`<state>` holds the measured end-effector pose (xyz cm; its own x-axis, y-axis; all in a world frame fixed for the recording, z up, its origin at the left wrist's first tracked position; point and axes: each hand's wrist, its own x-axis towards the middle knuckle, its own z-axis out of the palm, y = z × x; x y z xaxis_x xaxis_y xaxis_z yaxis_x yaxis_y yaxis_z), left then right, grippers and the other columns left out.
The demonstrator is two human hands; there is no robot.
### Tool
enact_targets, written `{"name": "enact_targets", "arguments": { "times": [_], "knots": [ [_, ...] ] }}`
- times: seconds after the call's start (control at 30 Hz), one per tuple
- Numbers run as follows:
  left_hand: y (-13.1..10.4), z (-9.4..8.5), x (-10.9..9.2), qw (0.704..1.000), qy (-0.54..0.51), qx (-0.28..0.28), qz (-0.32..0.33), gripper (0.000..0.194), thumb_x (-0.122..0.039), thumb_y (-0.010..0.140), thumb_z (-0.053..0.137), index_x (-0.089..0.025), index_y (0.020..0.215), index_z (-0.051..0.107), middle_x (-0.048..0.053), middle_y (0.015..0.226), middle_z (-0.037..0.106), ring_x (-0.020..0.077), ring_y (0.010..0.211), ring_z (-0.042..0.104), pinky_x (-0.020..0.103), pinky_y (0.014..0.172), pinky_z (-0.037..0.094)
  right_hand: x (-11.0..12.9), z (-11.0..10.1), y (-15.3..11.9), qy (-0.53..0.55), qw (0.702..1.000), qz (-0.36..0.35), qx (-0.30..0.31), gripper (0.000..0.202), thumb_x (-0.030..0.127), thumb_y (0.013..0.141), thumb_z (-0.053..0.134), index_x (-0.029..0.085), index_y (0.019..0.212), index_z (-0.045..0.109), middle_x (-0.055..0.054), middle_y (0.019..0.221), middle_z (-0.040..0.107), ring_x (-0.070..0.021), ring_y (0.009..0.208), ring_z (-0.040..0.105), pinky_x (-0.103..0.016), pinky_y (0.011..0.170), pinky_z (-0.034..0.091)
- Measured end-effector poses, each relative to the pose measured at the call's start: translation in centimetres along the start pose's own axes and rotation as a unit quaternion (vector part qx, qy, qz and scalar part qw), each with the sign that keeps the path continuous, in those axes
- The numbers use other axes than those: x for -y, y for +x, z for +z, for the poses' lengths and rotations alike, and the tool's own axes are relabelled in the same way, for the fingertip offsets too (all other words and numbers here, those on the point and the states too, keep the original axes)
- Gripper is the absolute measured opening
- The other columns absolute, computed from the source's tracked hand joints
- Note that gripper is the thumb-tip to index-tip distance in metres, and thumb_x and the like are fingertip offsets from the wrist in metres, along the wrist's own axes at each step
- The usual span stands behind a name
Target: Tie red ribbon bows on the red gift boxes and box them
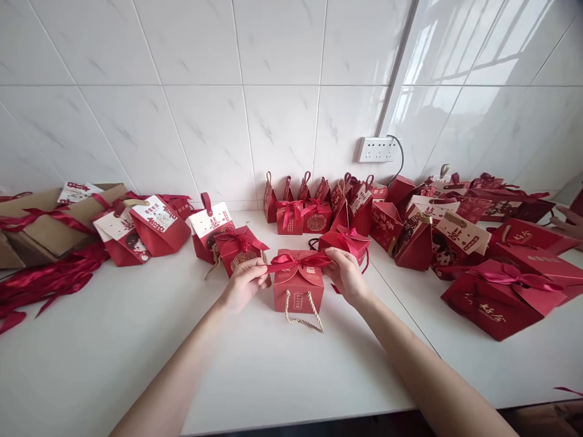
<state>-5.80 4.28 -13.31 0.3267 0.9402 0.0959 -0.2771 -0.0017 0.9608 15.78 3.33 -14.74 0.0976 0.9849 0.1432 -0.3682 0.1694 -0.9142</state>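
Observation:
A red gift box (pixel 298 294) stands upright on the white table in front of me, a twisted gold cord handle (pixel 304 325) hanging down its near side. Across its top runs a red satin ribbon (pixel 298 262), tied in a bow. My left hand (pixel 246 278) pinches the ribbon's left side, and my right hand (pixel 347 272) pinches its right side. Behind my left hand is another red box (pixel 239 243) with a ribbon bow. A similar bowed box (pixel 345 241) stands just behind my right hand.
Loose red ribbons (pixel 54 276) lie at the left beside a cardboard box (pixel 54 230). Several red gift boxes line the wall. More crowd the right side, including a large bowed box (pixel 503 300). A power strip (pixel 377 149) is on the tiled wall. Another person's hand (pixel 569 223) shows at the far right.

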Motion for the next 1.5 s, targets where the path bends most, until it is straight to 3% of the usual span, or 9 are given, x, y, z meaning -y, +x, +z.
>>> {"name": "enact_targets", "arguments": {
  "times": [0.47,0.63,1.0,1.23,1.5],
  "knots": [
    [-0.1,-0.9,-1.1,0.987,-0.132,-0.076,0.04,0.03,-0.019,0.059,0.058,-0.018,0.042,0.033,-0.005,0.041,0.027,0.0083,0.045,0.036,0.028,0.06,0.045,0.9,0.0,-0.1,0.062,0.995,-0.054,-0.054,0.036,0.029,0.067,0.056,0.021,0.047,0.028,0.007,0.047,0.024,-0.0082,0.043,0.025,-0.024,0.043,0.032],
    [0.4,-0.8,-0.8,0.975,-0.16,-0.147,0.038,0.031,-0.016,0.06,0.057,-0.018,0.041,0.033,-0.006,0.04,0.025,0.0083,0.045,0.032,0.026,0.055,0.042,1.4,-0.1,-0.3,0.066,0.993,-0.067,-0.067,0.037,0.027,0.067,0.057,0.021,0.045,0.028,0.007,0.047,0.024,-0.0081,0.044,0.026,-0.024,0.045,0.032],
    [0.8,-1.4,-0.2,0.959,-0.169,-0.224,0.041,0.033,-0.017,0.06,0.057,-0.019,0.043,0.03,-0.007,0.039,0.025,0.0077,0.042,0.034,0.025,0.055,0.043,1.4,-0.2,-0.3,0.064,0.979,-0.13,-0.14,0.035,0.024,0.064,0.057,0.021,0.044,0.028,0.007,0.046,0.024,-0.0074,0.042,0.025,-0.023,0.041,0.03],
    [1.3,-1.7,0.1,0.949,-0.178,-0.255,0.046,0.033,-0.017,0.059,0.057,-0.019,0.044,0.028,-0.007,0.038,0.026,0.0074,0.042,0.035,0.024,0.053,0.043,1.5,0.0,-0.7,0.075,0.964,-0.172,-0.188,0.03,0.021,0.062,0.056,0.021,0.045,0.032,0.007,0.048,0.026,-0.0068,0.043,0.025,-0.022,0.039,0.026],
    [1.1,-1.7,-1.0,0.931,-0.213,-0.29,0.058,0.031,-0.013,0.062,0.053,-0.017,0.043,0.029,-0.008,0.034,0.026,0.0064,0.04,0.032,0.022,0.054,0.045,2.1,0.2,-0.7,0.1,0.945,-0.211,-0.23,0.03,0.019,0.061,0.056,0.02,0.044,0.032,0.007,0.048,0.026,-0.0065,0.043,0.025,-0.021,0.039,0.026]
  ]
}}
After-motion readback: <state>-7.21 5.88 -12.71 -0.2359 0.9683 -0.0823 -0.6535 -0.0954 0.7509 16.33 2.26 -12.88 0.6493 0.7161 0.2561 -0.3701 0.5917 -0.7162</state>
